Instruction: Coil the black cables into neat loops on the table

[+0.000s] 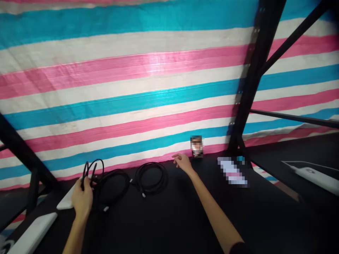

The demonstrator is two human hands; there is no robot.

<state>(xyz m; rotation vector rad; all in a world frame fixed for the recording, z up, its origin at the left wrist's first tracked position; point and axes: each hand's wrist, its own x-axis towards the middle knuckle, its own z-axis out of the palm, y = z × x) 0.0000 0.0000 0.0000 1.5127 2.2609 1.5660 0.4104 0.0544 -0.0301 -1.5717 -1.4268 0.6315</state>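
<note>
My left hand (82,197) is closed around a bundle of black cable (92,168) whose loops stick up above my fingers, at the left of a black table (169,218). A larger coil of black cable (113,185) lies just right of that hand. Another coiled black cable (151,177) lies flat near the table's middle back. My right hand (182,162) reaches toward the back edge with fingers loosely spread, holding nothing, just right of that coil and left of a small blurred card (196,146).
A striped pink, white and turquoise tarp (148,81) hangs behind the table. Black metal frame posts (254,77) stand at right and left. A white flat device (312,176) lies at far right, another white object (34,231) at bottom left, a blurred packet (233,171) right of centre.
</note>
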